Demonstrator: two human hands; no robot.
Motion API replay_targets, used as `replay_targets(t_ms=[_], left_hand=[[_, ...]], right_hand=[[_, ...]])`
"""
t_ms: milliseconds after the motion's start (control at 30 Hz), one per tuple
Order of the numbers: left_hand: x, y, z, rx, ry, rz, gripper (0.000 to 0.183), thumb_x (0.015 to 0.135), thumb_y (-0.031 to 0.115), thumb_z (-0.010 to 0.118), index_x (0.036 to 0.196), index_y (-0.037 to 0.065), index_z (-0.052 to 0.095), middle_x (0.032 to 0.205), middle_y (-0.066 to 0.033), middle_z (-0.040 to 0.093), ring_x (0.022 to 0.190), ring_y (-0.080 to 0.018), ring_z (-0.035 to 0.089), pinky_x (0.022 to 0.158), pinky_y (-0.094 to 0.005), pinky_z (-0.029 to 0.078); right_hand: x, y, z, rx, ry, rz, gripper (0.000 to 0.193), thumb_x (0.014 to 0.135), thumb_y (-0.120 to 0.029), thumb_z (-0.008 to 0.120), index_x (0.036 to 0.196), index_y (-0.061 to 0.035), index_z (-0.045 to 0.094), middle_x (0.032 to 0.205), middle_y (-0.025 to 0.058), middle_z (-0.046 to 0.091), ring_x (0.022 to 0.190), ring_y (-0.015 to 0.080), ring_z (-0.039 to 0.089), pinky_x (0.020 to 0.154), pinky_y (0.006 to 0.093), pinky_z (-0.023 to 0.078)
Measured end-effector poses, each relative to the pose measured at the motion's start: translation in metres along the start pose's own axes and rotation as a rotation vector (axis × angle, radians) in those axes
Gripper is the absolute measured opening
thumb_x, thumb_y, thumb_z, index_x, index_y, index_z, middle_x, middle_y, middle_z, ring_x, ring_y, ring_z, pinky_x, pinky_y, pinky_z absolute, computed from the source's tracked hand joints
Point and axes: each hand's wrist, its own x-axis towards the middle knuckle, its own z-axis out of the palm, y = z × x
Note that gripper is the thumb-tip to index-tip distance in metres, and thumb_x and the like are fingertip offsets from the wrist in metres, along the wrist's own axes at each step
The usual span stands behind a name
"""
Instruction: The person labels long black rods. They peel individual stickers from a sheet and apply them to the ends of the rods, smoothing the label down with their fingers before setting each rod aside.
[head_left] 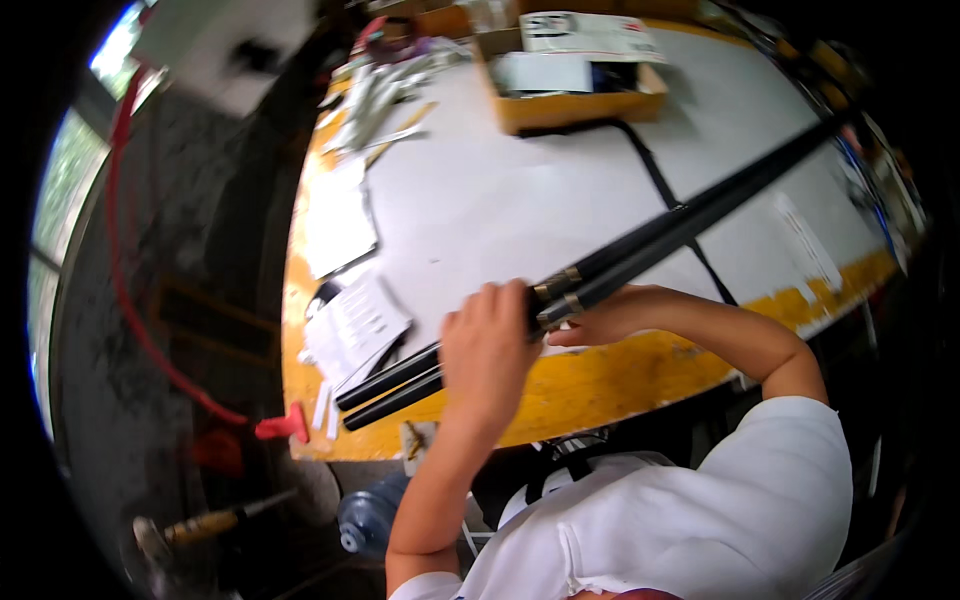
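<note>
Two long black poles (690, 215) lie side by side, slanting from the near left up to the far right above the table. Brassy metal collars (557, 298) ring them near the middle. My left hand (490, 345) is closed around both poles just left of the collars, and their blunt ends stick out beyond it to the lower left. My right hand (605, 315) is at the poles' near side, just right of the collars. Its fingers curl in underneath and are partly hidden by the poles.
The table (480, 215) has a pale top and a worn yellow edge. A cardboard box (575, 108) stands at the back, with a black strap (655, 170) nearby. Papers (360, 320) lie at the left. A red clamp (283, 425) and a blue water bottle (372, 515) are near the left corner.
</note>
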Motion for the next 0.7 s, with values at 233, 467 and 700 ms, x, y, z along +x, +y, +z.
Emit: replay_targets(t_ms=[233, 467, 700], left_hand=[[-0.009, 0.009, 0.04, 0.142, -0.107, 0.016, 0.05, 0.069, 0.007, 0.072, 0.114, 0.008, 0.052, 0.101, -0.0104, 0.059, 0.099, -0.0305, 0.057, 0.083, -0.041, 0.043], [-0.006, 0.015, 0.074, 0.233, -0.168, -0.04, 0.046, 0.07, 0.007, 0.07, 0.112, 0.008, 0.053, 0.103, -0.01, 0.059, 0.1, -0.0315, 0.057, 0.082, -0.0407, 0.042], [-0.006, 0.011, 0.088, 0.183, -0.129, -0.038, 0.046, 0.069, 0.005, 0.071, 0.111, 0.008, 0.053, 0.1, -0.0099, 0.058, 0.096, -0.0312, 0.057, 0.079, -0.0411, 0.042]], right_hand=[[-0.173, 0.052, -0.002, -0.448, 0.976, 0.314, 0.015, 0.081, -0.005, 0.062, 0.096, -0.0076, 0.063, 0.082, 0.0068, 0.061, 0.066, 0.0249, 0.06, 0.063, 0.0347, 0.05], [-0.256, 0.126, 0.014, -0.557, 0.909, 0.753, 0.029, 0.082, -0.008, 0.065, 0.109, -0.0053, 0.057, 0.113, 0.0103, 0.054, 0.105, 0.0305, 0.053, 0.087, 0.0415, 0.046], [-0.36, 0.245, -0.009, -0.807, 1.03, 1.221, 0.059, 0.082, -0.021, 0.069, 0.132, -0.0031, 0.044, 0.135, 0.0125, 0.047, 0.123, 0.031, 0.045, 0.1, 0.0428, 0.041]])
